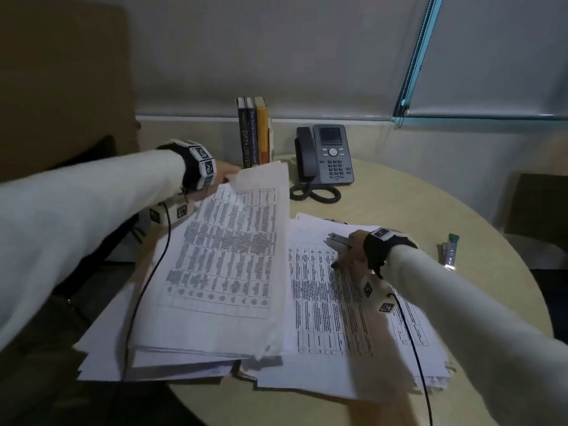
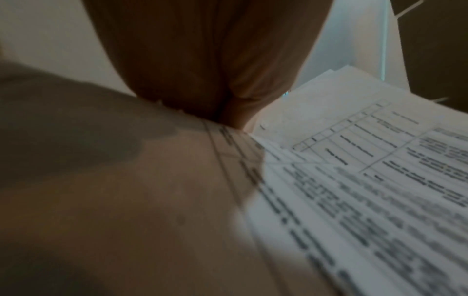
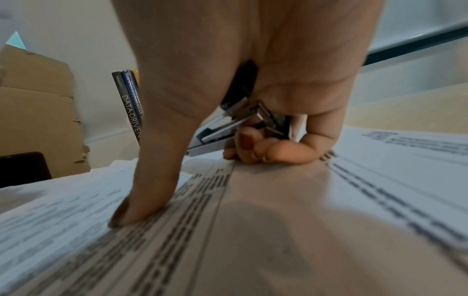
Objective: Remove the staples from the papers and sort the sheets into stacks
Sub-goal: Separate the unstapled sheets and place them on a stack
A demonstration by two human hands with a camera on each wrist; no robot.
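A bundle of printed sheets (image 1: 227,256), covered in tables of small text, is lifted at its far edge and tilts up over the left-hand stack of papers (image 1: 104,355) on the round table (image 1: 430,204); its near edge rests on that stack; the left hand (image 1: 226,175) holds the raised far corner, fingers closed on the paper's edge, as the left wrist view shows the fingers (image 2: 202,80) bearing down on the sheet's margin; just to the right lies a second, flat stack of printed sheets (image 1: 332,309), its pages slightly fanned at the near edge; the right hand (image 1: 350,253) rests on this stack, thumb (image 3: 149,180) straight and pressing the top page, the other fingers (image 3: 266,148) curled round a metal staple remover (image 3: 228,124) whose steel end points away from the wrist towards the far side of the table; both arms wear white sleeves and black wrist bands with marker tiles; a thin black cable (image 1: 144,287) runs from the left wrist over the left stack; behind the papers stand three upright books (image 1: 253,133), one spine reading DATA DRIVEN, and beside them a grey desk phone (image 1: 325,155) with its coiled cord; near the table's right edge lies a small box of staples (image 1: 449,250); a cardboard box (image 3: 38,112) stands at the left
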